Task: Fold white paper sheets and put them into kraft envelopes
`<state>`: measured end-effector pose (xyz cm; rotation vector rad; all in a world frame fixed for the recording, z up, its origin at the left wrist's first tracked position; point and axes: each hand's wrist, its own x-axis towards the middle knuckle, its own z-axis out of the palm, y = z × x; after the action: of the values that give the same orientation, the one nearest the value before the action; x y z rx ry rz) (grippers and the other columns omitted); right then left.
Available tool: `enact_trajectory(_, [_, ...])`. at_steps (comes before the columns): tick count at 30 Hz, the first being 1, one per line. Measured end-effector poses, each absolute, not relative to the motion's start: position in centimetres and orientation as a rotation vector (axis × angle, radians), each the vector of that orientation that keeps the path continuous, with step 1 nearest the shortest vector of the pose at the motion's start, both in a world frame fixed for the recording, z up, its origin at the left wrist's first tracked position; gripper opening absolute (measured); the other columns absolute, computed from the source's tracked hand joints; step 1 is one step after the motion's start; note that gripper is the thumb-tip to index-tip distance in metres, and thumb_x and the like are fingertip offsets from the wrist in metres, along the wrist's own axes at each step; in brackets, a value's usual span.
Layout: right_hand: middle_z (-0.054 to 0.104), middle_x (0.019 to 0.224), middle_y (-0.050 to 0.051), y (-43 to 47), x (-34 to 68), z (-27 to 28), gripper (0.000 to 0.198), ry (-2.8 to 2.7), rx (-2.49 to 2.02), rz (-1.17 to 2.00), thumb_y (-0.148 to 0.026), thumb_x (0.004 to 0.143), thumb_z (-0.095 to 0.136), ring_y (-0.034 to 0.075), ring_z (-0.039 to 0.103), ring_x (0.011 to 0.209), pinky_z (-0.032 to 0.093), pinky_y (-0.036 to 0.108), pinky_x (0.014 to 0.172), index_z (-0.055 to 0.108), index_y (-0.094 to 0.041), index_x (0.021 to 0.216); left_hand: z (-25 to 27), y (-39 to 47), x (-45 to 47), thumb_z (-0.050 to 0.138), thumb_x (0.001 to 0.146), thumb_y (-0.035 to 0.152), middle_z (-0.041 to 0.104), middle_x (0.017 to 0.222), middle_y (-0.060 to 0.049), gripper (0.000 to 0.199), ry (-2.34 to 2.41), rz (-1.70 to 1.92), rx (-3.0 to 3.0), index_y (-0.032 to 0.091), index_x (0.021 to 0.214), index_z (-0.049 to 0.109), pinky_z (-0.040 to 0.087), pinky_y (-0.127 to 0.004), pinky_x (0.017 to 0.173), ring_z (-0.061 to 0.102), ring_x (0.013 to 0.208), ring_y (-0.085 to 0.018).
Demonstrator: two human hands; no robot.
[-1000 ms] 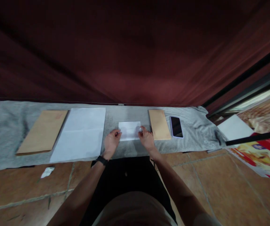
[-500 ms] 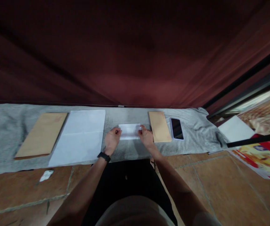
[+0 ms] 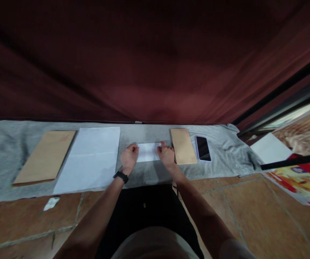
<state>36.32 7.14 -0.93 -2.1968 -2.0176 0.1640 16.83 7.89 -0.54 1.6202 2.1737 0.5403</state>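
Observation:
A narrow folded sheet of white paper lies on the grey cloth in front of me. My left hand, with a dark band on the wrist, pinches its left end. At the right end, my right hand has thumb and fingers closed on the paper near its far edge. Just beyond my right hand is a small brown envelope. To the left of my left hand lie larger white sheets with a faint crease across them.
A large brown envelope is at the far left. The phone lies right of the small envelope. Behind the cloth hangs a dark red curtain. A printed carton and a black bar are at the right.
Both hands still hold the paper's ends. The fingers have shifted slightly on it, the right hand's a little inward. The view has tilted slightly.

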Motion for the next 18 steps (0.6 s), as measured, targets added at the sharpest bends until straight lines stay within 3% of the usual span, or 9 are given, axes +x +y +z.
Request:
enact_trajectory(3, [0.076,0.104,0.015,6.9,36.2,-0.7,0.038,-2.020,-2.181,0.152,-0.032,0.106,0.044,0.023,0.071,0.099,0.045,0.038,0.097,0.055,-0.015,0.139,-0.4,7.6,17.1,0.055,0.096,0.040,0.079,0.103,-0.008,0.027,2.199,0.520,1.648,0.027,0.111,0.074,0.043,-0.029,0.066,0.071,0.085,-0.024])
enact_trajectory(8, [0.066,0.128,0.020,6.1,35.7,-0.3,0.043,-2.014,-2.081,0.111,-0.028,0.105,0.044,0.030,0.059,0.120,0.042,0.046,0.104,0.051,-0.012,0.145,-0.3,7.4,17.4,0.052,0.098,0.037,0.078,0.108,-0.009,0.027,2.196,0.503,1.721,0.026,0.113,0.073,0.045,-0.028,0.070,0.070,0.088,-0.023])
enact_trajectory(13, [0.049,0.155,0.013,5.0,33.6,-1.3,0.045,-2.195,-1.694,0.195,-0.032,0.107,0.040,0.025,0.043,0.143,0.034,0.042,0.118,0.052,-0.014,0.146,-0.4,7.4,17.3,0.049,0.099,0.035,0.077,0.109,-0.009,0.029,2.175,0.496,1.776,0.024,0.115,0.071,0.046,-0.028,0.071,0.071,0.088,-0.023])
enact_trajectory(18, [0.039,0.163,0.013,4.2,32.3,-3.2,0.051,-2.235,-1.703,0.204,-0.037,0.107,0.042,0.026,0.036,0.151,0.029,0.045,0.123,0.046,-0.014,0.152,-0.4,7.3,17.3,0.048,0.100,0.035,0.076,0.110,-0.010,0.030,2.157,0.486,1.804,0.023,0.117,0.070,0.046,-0.029,0.071,0.071,0.089,-0.024])
